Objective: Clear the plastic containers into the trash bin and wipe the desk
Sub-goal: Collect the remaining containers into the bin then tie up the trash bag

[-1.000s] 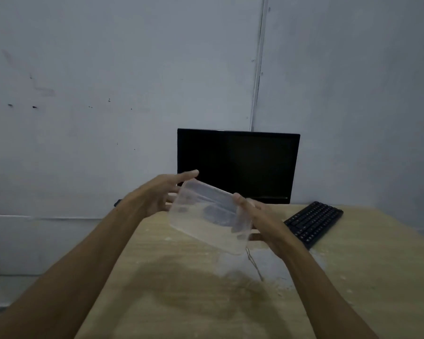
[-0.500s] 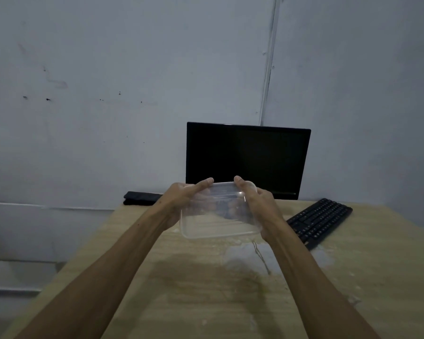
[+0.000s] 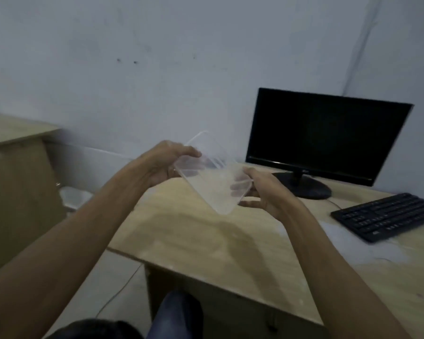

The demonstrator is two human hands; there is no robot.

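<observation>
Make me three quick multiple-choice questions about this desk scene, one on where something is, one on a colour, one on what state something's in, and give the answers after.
1. Where does the keyboard lie relative to the monitor?
A. To its right, nearer the person
B. Behind it
C. On the floor

2. What colour is the monitor's screen?
A. White
B. Black
C. Blue

3. How is the clear plastic container held?
A. Flat on the desk, untouched
B. Upside down on the keyboard
C. Tilted in the air between both hands

Answers:
1. A, the keyboard sits on the desk at the right, in front of the monitor's stand.
2. B, the screen is dark and shows nothing.
3. C, the left hand grips its upper end and the right hand its lower end, above the desk.
</observation>
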